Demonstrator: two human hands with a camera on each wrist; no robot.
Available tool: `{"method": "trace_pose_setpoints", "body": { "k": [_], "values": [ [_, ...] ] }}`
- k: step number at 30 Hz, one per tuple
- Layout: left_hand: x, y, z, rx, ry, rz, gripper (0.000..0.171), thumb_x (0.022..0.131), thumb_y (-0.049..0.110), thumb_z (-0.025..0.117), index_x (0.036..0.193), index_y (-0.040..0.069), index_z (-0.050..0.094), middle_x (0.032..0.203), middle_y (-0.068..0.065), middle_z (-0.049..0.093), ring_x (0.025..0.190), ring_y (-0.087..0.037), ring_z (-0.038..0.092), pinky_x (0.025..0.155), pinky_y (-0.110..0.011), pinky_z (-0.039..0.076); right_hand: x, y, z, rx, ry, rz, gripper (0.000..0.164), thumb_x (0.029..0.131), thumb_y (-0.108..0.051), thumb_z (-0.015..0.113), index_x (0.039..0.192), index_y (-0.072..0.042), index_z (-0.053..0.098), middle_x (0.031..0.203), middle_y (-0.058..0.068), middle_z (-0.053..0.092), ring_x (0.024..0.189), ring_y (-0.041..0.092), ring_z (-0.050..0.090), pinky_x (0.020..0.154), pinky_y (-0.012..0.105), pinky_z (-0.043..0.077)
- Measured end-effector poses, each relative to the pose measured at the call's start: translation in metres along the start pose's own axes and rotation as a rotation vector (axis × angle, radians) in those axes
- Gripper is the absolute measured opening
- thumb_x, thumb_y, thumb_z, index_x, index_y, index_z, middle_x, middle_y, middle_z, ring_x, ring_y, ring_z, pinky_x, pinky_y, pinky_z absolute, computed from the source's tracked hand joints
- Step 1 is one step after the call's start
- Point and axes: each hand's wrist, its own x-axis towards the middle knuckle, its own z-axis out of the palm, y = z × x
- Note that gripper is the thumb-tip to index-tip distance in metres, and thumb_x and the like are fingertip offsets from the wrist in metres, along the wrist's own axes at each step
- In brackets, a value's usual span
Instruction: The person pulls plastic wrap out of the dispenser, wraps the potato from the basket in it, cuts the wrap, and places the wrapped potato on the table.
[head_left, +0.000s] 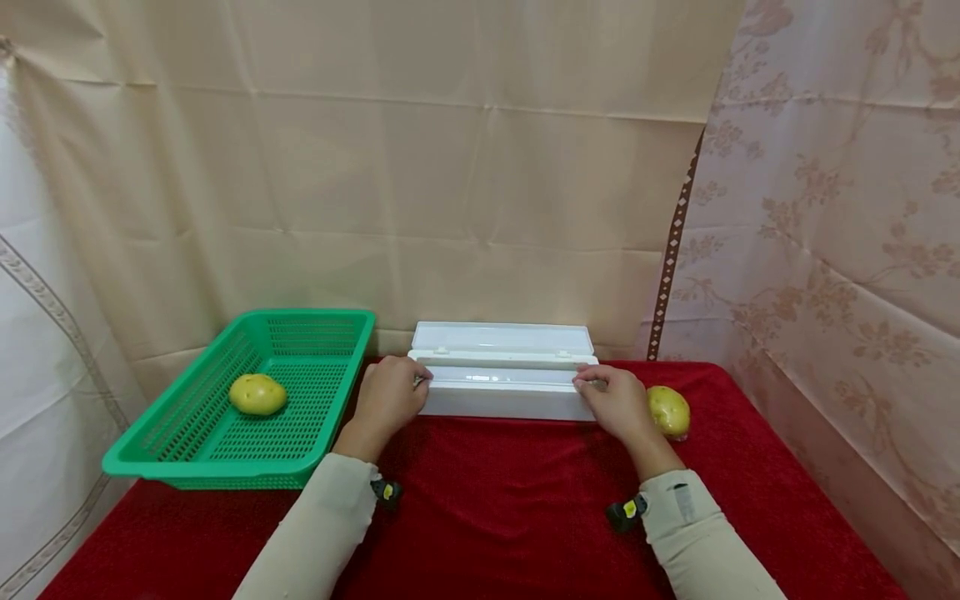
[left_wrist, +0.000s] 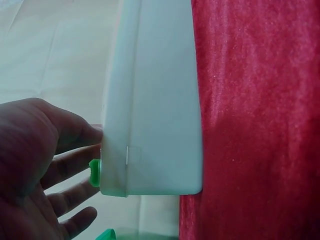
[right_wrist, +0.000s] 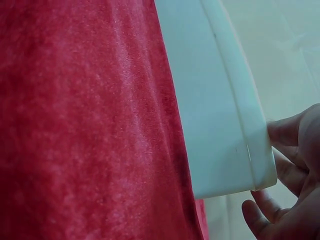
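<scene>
White box, long, one: on the bench near its back edge, lid raised at the rear; set between the two hands, one at either end.

Left hand: fingers bent, thumb tip against the rim; holds the box's left end at the upper corner.

Right hand: likewise bent, thumb to the rim; holds the right upper corner. Whether film is pinched in either hand: cannot tell.

Green basket, one: left of the left hand, containing one bare potato.

Second potato, one: just beyond the right wrist, partly covered by it.

Edges and room: bench's right edge, past the second potato; curtain, close behind the raised lid; widest room, the red cloth between the forearms, before the box.
</scene>
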Motion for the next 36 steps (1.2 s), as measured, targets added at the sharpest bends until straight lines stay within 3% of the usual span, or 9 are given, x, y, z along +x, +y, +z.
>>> {"method": "trace_pose_setpoints", "body": {
  "k": [9,13,18,21,25,30,36],
  "values": [
    [0.001,-0.002,0.005,0.066,0.100,0.034,0.007,0.091,0.020,0.078,0.094,0.022,0.084,0.093,-0.001,0.080,0.091,-0.027,0.073,0.077,-0.047,0.054,0.001,0.000,0.003,-0.016,0.020,0.029,0.022,0.099,-0.024,0.070,0.107,-0.007,0.080,0.126,0.008,0.075,0.127,0.032,0.063,0.101,0.050,0.049],
    [0.001,-0.001,0.009,0.076,0.136,0.023,0.006,0.092,0.022,0.077,0.095,0.021,0.083,0.098,-0.001,0.079,0.094,-0.028,0.070,0.078,-0.048,0.053,0.001,-0.001,0.005,-0.025,0.041,0.033,0.024,0.099,-0.028,0.070,0.111,-0.009,0.080,0.123,0.010,0.075,0.122,0.033,0.065,0.098,0.049,0.050],
    [0.000,0.001,0.013,0.027,0.169,0.002,0.006,0.095,0.019,0.075,0.097,0.017,0.080,0.104,-0.006,0.072,0.097,-0.029,0.067,0.082,-0.048,0.052,0.000,0.001,0.007,-0.088,0.120,-0.055,0.021,0.098,-0.025,0.072,0.106,-0.007,0.080,0.118,0.016,0.074,0.113,0.042,0.061,0.096,0.050,0.045],
    [0.001,0.003,0.014,-0.011,0.167,-0.010,0.007,0.097,0.018,0.071,0.099,0.014,0.076,0.101,-0.009,0.066,0.088,-0.031,0.068,0.076,-0.046,0.055,-0.001,0.002,0.008,-0.145,0.153,-0.108,0.021,0.097,-0.024,0.072,0.103,-0.006,0.081,0.114,0.017,0.070,0.108,0.040,0.057,0.093,0.052,0.042],
    [0.002,0.004,0.014,0.003,0.126,-0.043,0.011,0.102,0.022,0.066,0.103,0.013,0.072,0.099,-0.009,0.066,0.079,-0.032,0.069,0.067,-0.046,0.056,-0.001,0.003,0.009,-0.168,0.168,-0.145,0.021,0.099,-0.025,0.071,0.102,-0.006,0.080,0.109,0.015,0.069,0.102,0.036,0.063,0.089,0.051,0.047],
    [0.004,0.006,0.012,0.004,0.090,-0.086,0.014,0.103,0.026,0.062,0.106,0.016,0.071,0.101,-0.005,0.073,0.084,-0.029,0.072,0.069,-0.045,0.057,0.001,0.004,0.010,-0.149,0.206,-0.192,0.018,0.099,-0.024,0.071,0.102,-0.008,0.078,0.108,0.013,0.072,0.096,0.033,0.068,0.084,0.050,0.051],
    [0.004,0.007,0.010,-0.035,0.140,-0.080,0.012,0.099,0.022,0.069,0.103,0.015,0.077,0.101,-0.004,0.078,0.089,-0.028,0.074,0.075,-0.046,0.059,0.002,0.003,0.009,-0.114,0.239,-0.236,0.013,0.095,-0.019,0.076,0.099,-0.007,0.079,0.103,0.013,0.077,0.093,0.032,0.072,0.081,0.049,0.055]
  ]
}}
